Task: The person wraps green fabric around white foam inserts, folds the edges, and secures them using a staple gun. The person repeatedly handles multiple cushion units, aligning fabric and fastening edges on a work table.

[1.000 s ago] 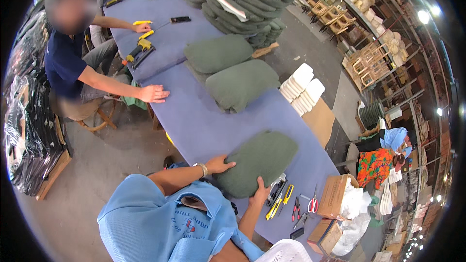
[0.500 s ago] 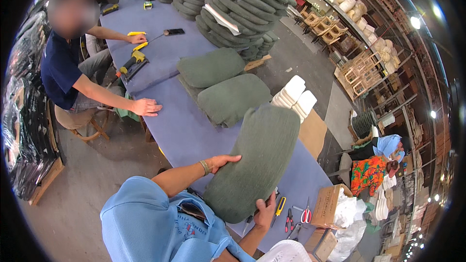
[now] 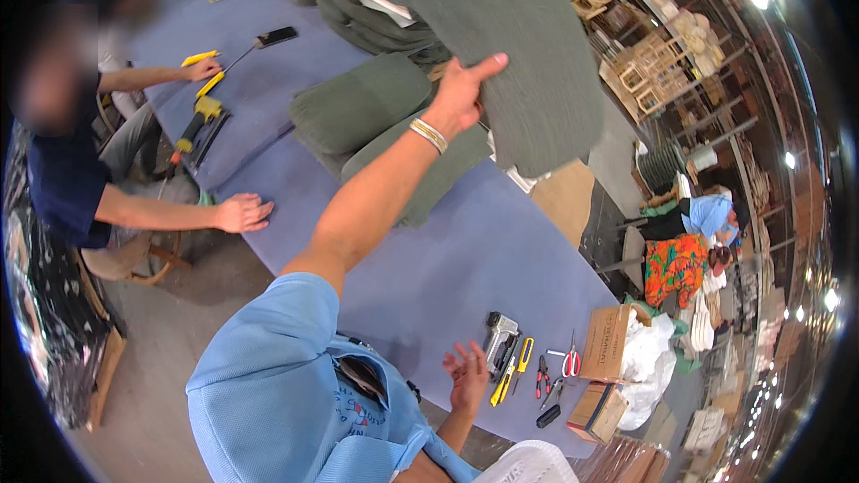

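The left hand has its grip on a green cushion, lifted at twelve o'clock above the blue desk. The right hand hangs wide, empty. Brown cardboard boxes sit at four o'clock beside a stapler.

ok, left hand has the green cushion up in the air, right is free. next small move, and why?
Probably bring the right hand up to the lower edge of the green cushion. Only the left hand grips it, held high by one edge above the blue table, while the right hangs open near the tools, holding nothing.
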Demonstrator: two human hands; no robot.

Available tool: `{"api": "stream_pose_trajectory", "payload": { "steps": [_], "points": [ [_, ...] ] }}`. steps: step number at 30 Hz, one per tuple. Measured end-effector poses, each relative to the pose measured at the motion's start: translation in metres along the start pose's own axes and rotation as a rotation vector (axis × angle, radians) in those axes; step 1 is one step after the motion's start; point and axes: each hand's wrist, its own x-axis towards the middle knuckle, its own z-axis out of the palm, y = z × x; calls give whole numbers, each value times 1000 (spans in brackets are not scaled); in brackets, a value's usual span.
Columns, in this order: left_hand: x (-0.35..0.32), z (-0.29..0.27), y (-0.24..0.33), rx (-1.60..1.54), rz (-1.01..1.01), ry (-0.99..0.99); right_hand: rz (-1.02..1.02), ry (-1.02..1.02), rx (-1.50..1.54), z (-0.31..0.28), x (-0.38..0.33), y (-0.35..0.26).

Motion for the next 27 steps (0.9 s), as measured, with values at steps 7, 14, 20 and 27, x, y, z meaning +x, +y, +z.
{"api": "stream_pose_trajectory", "payload": {
  "steps": [7,14,20,27],
  "points": [
    [110,-168,-99,51,-98,342,233,169,-316,25,-22,121],
    [105,-342,-104,29,-454,344,378,333,-585,67,-24,182],
    [113,-341,-119,153,-516,406,514,432,-571,106,-31,220],
    [154,-357,-139,104,-467,290,415,408,-613,99,-40,215]
  ]
}}
